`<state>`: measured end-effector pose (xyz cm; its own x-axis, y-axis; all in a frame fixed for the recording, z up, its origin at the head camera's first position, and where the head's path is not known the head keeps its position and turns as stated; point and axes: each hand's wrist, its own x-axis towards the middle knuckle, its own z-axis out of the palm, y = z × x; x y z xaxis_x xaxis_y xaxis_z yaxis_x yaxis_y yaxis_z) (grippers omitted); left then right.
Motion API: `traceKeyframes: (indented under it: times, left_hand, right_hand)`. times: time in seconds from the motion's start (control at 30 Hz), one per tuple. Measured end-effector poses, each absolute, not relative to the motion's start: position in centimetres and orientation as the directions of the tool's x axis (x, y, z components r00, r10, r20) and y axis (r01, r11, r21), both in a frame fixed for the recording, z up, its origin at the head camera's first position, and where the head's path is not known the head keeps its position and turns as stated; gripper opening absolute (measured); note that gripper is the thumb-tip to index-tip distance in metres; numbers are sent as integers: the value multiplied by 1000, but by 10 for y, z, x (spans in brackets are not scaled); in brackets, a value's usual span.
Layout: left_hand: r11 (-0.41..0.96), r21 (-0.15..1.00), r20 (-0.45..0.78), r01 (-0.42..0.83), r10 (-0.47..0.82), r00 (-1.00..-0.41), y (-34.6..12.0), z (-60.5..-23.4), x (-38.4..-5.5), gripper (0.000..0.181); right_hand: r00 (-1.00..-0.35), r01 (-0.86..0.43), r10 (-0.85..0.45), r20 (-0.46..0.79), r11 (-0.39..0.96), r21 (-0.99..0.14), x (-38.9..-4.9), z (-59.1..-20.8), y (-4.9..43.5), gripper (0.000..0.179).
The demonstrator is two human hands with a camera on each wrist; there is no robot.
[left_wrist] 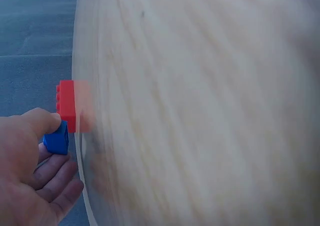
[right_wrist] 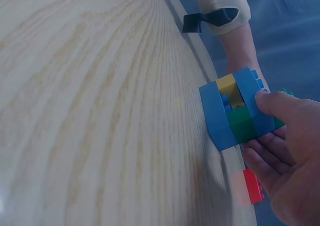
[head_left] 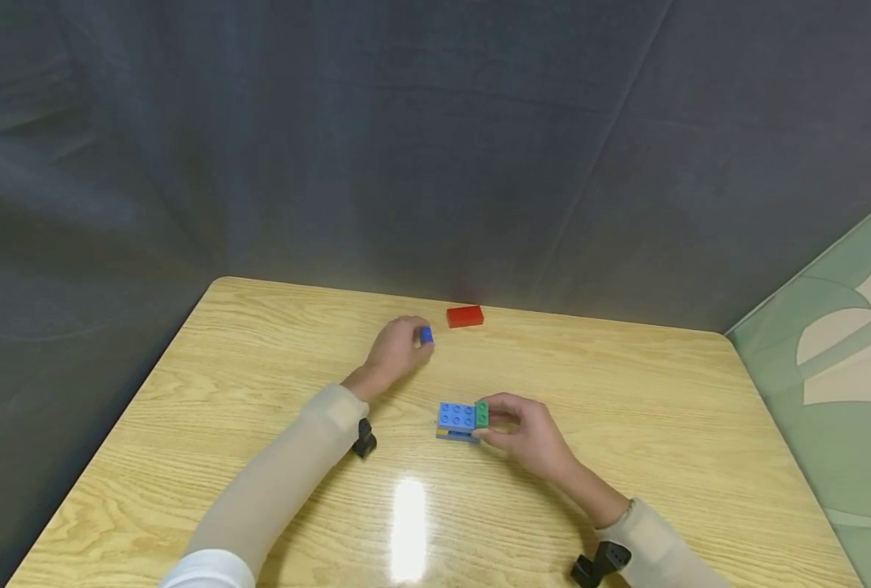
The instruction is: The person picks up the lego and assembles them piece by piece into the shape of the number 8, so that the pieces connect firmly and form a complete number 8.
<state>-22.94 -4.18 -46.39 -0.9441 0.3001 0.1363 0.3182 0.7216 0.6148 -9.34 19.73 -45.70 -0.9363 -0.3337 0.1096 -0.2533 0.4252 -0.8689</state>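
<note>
Between thumb and fingers, my left hand (head_left: 399,349) pinches a small blue brick (head_left: 426,335), which also shows as a dark blue brick in the left wrist view. My right hand (head_left: 529,434) grips the right end of a stack of toy bricks (head_left: 456,415). A long blue brick (right_wrist: 214,116) forms the bottom of the stack. Above it sit a yellow brick (right_wrist: 228,88) and a green brick (right_wrist: 242,124) with a gap between them. Another long blue brick lies over these, topped at its right end by a small green brick (head_left: 483,414).
A red brick (head_left: 465,317) lies near the table's far edge, just right of my left hand. The wooden table (head_left: 627,384) meets a dark cloth (head_left: 421,163) behind. A patterned panel (head_left: 847,367) stands on the right.
</note>
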Motion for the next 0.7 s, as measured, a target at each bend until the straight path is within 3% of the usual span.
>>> traceKeyframes:
  times: [0.7]
  left_hand:
    - [563, 728, 179, 390, 393, -902, -58, -437, -210, 40]
  right_hand:
    - [-938, -246, -332, 102, 429, -869, -95, -459, 199, 32]
